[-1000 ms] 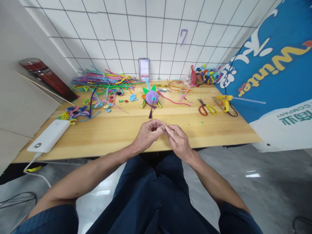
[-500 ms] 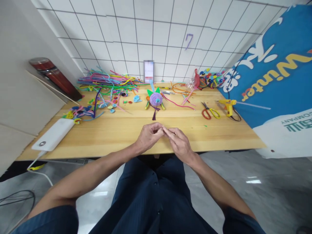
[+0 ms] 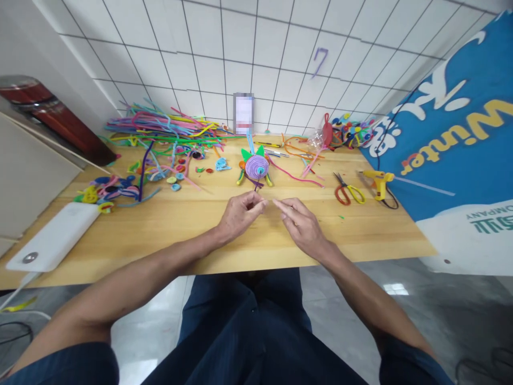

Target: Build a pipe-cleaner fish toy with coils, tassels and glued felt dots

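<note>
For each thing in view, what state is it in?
Left hand: fingertips pinched; contents unclear.
Right hand: index finger extended, apart from left hand.
Purple coil: wound tight.
Scissors: lying flat, handles spread.
Glue gun: on its side, glue stick protruding.
Smartphone: upright, screen lit.
Power bank: flat, cable attached.
Thermos: capped.
Pipe cleaners: heaped loosely.
</note>
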Tool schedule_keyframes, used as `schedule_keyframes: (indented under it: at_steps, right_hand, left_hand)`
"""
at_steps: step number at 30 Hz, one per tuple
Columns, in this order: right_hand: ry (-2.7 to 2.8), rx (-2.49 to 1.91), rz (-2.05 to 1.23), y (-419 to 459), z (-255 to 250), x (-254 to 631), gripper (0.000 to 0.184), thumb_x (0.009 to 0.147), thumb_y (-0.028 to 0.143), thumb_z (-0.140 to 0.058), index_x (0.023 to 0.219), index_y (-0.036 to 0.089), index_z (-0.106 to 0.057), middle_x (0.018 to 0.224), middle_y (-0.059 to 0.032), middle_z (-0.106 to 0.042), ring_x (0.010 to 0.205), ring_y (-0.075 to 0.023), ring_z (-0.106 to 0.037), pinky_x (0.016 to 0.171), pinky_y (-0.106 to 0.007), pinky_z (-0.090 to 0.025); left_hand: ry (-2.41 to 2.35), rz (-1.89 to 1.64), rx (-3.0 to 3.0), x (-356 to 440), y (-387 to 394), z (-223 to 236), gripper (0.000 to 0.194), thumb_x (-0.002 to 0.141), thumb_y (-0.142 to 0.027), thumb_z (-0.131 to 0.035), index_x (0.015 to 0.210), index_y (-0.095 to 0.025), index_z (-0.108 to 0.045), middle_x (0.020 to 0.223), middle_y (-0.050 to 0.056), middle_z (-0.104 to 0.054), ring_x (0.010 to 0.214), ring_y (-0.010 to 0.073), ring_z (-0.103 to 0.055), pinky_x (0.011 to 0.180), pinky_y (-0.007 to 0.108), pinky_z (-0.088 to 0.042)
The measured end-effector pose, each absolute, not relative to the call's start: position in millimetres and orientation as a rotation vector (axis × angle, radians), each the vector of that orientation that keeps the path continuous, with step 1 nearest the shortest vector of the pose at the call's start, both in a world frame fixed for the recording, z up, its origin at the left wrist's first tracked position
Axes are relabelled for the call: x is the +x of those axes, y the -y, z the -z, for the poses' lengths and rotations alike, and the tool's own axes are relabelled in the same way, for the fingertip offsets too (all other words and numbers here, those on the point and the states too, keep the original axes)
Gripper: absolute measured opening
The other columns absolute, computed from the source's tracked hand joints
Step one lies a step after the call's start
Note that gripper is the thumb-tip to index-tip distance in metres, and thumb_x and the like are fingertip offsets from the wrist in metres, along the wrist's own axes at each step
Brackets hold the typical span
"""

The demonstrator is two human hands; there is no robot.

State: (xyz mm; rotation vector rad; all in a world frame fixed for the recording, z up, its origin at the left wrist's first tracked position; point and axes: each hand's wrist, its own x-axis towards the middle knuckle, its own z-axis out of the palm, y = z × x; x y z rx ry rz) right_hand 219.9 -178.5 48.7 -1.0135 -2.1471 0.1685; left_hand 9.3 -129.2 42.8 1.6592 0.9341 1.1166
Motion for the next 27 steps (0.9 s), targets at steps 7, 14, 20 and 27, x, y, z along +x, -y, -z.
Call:
schedule_keyframes:
  at_steps: [7,14,20,27]
  right_hand:
    - [2.272,-0.976,-0.215,146.9,-33.5,213.4,0.056,0.101,0.010,-0.046,0.152,0.030,-0.058,0.126,-0.0116,-0.069,0.114,-0.0249,-0.067,0.098,-0.044,-0.060]
    - [2.280,-0.856,-0.249,119.2,-27.3,202.4,0.053,0.102,0.011,-0.047,0.149,0.030,-0.060,0.120,-0.0107,-0.070,0.109,-0.0230,-0.067,0.092,-0.042,-0.060]
    - [2.057,-0.964,-0.574,116.8,-18.9,201.8,0.036,0.105,0.026,-0.051,0.134,0.029,-0.072,0.109,-0.0084,-0.074,0.099,-0.0215,-0.069,0.090,-0.041,-0.059]
    - [1.382,-0.946,-1.406,110.6,-7.1,202.2,0.046,0.093,0.063,-0.067,0.115,0.024,-0.076,0.096,-0.0071,-0.078,0.080,-0.0212,-0.072,0.079,-0.040,-0.058]
  left_hand:
    - [-0.898,-1.113,1.682,2.0,113.7,-36.7,0.018,0.087,-0.033,-0.066,0.090,-0.016,-0.071,0.072,0.001,-0.069,0.060,0.0109,-0.055,0.058,0.023,-0.042]
    - [-0.928,-1.173,1.533,-6.2,104.2,-23.5,0.022,0.087,-0.033,-0.065,0.096,-0.014,-0.073,0.083,0.005,-0.076,0.060,0.0111,-0.059,0.058,0.023,-0.046]
    - [-1.011,-1.146,1.586,-7.6,97.0,-18.9,0.014,0.088,-0.025,-0.060,0.091,-0.017,-0.071,0.072,0.000,-0.071,0.060,0.0117,-0.058,0.059,0.023,-0.045]
    - [-0.905,-1.193,2.138,-11.0,108.4,-26.2,0.028,0.100,-0.042,-0.060,0.110,-0.018,-0.071,0.112,0.013,-0.077,0.107,0.0254,-0.071,0.098,0.040,-0.054]
